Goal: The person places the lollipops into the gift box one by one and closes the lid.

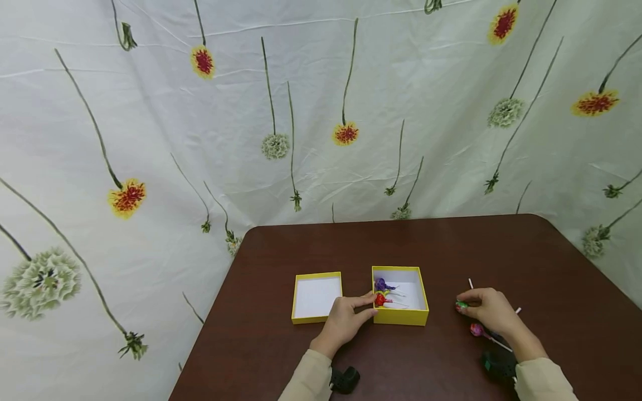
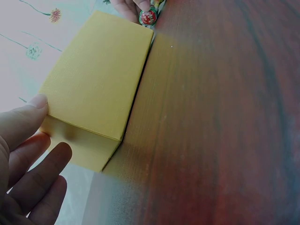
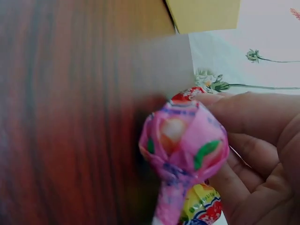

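Note:
A yellow box [image 1: 401, 317] with a white inside stands open at the middle of the table. In it lie several lollipops, among them a purple one [image 1: 382, 284] and a red one [image 1: 381, 300]. My left hand [image 1: 346, 323] touches the box's left side near the front corner, thumb and forefinger against it, the other fingers loose. To the right of the box, my right hand [image 1: 494, 312] pinches a green-and-red lollipop [image 1: 461, 305] by its head. A pink lollipop [image 3: 183, 140] lies just in front of that hand, and a yellow-wrapped lollipop [image 3: 202, 205] shows partly behind it.
Left of the box lies the yellow-rimmed lid [image 1: 317, 298], white inside up. White sticks [image 1: 470, 283] poke out around the right hand. Dark wrist cameras [image 1: 345, 380] sit by both sleeves. Beyond the brown table [image 1: 401, 239] hangs a flower-patterned cloth [image 1: 311, 111].

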